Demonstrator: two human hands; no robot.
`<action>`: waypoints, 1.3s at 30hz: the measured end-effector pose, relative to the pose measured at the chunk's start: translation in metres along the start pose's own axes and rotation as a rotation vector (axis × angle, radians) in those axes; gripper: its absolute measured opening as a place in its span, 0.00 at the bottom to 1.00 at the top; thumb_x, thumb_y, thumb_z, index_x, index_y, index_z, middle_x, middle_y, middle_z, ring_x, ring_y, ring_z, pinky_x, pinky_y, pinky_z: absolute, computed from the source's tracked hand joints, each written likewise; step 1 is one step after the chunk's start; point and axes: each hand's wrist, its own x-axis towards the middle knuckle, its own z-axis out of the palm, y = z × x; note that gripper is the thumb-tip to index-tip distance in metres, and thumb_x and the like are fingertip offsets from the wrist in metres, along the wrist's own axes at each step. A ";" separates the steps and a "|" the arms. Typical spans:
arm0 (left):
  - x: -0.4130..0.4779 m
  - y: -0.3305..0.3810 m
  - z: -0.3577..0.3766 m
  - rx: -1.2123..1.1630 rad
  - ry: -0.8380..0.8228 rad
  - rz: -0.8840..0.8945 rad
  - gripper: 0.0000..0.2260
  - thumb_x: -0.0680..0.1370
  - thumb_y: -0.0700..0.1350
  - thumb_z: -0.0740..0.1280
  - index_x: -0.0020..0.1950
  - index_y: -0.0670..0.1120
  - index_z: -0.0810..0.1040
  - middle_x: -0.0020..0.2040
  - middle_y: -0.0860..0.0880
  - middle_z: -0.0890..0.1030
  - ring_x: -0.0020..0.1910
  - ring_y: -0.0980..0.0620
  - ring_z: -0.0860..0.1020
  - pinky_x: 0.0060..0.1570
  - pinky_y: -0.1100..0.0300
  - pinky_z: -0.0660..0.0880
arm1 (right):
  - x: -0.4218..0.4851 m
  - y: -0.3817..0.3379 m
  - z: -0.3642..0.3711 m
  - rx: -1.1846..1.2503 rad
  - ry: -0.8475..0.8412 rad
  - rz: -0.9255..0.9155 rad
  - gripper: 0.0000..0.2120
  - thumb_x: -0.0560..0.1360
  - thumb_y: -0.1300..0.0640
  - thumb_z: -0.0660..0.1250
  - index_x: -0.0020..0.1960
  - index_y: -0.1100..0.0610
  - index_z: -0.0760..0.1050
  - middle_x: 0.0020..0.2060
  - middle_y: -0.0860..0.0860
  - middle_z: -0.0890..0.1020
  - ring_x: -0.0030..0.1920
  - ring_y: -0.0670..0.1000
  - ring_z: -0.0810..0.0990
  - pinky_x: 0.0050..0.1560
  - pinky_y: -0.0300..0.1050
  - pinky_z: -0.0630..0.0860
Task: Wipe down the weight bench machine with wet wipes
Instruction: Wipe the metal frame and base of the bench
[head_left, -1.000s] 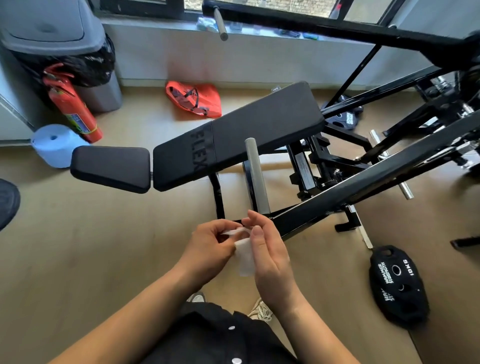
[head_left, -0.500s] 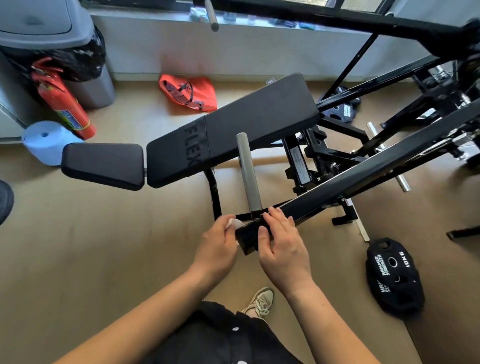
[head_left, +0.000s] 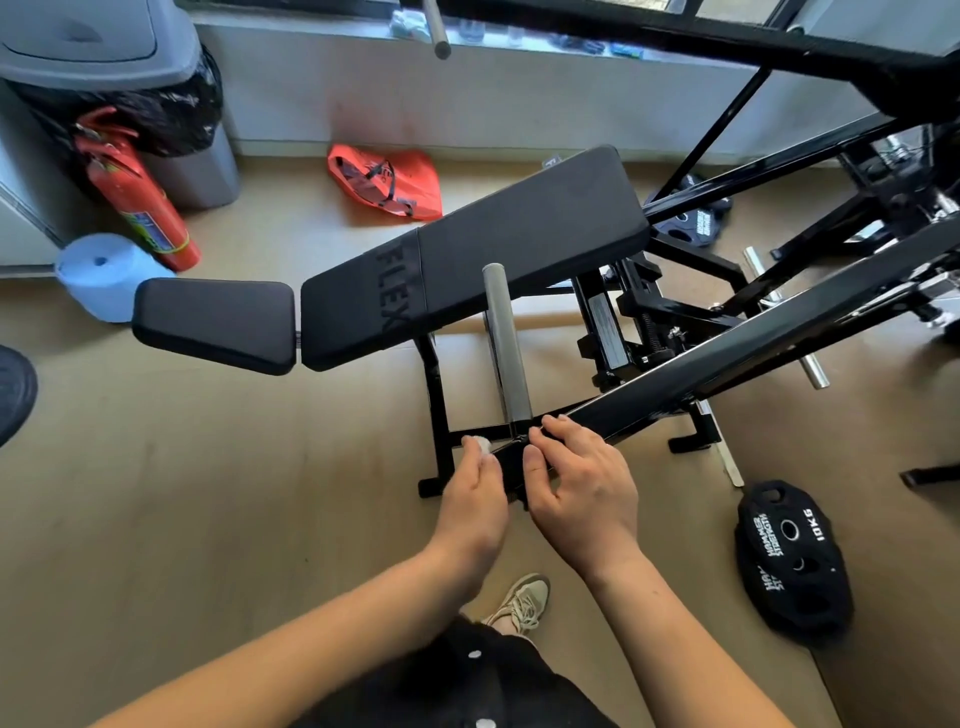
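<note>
Head view gave me the left hand (head_left: 475, 499) pinching a balled wipe (head_left: 479, 446) at the arm's (head_left: 727, 364) end, right hand (head_left: 582, 488) gripping that arm. I judged the wad might slip, or the arm swing toward the bench (head_left: 519, 234).

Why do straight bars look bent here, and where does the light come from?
Head view: the wide-angle lens bows lines near the edges, like the wall base; daylight from the window leaves a pale sheen on the black lever arm and grey handle; the left hand, pinching the wipe, and right hand look sharp.
</note>
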 end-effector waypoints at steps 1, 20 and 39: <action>0.002 0.000 -0.002 -0.039 0.008 0.008 0.21 0.88 0.48 0.52 0.82 0.50 0.61 0.77 0.55 0.67 0.68 0.64 0.64 0.65 0.70 0.58 | 0.000 -0.001 -0.001 0.007 -0.009 -0.002 0.21 0.81 0.44 0.58 0.61 0.51 0.85 0.63 0.47 0.84 0.67 0.49 0.78 0.67 0.48 0.73; 0.036 0.000 0.047 1.391 -0.333 0.733 0.30 0.86 0.60 0.42 0.82 0.50 0.34 0.81 0.50 0.30 0.79 0.52 0.28 0.81 0.52 0.36 | -0.004 0.047 -0.048 0.919 0.053 0.591 0.13 0.84 0.62 0.63 0.65 0.53 0.81 0.56 0.47 0.85 0.59 0.45 0.83 0.66 0.55 0.78; 0.039 -0.011 0.066 1.102 -0.294 1.022 0.22 0.83 0.45 0.64 0.78 0.47 0.71 0.76 0.47 0.72 0.76 0.49 0.69 0.72 0.49 0.72 | -0.005 0.073 -0.063 0.904 0.080 0.620 0.12 0.84 0.56 0.63 0.65 0.52 0.81 0.56 0.45 0.85 0.59 0.42 0.82 0.61 0.42 0.80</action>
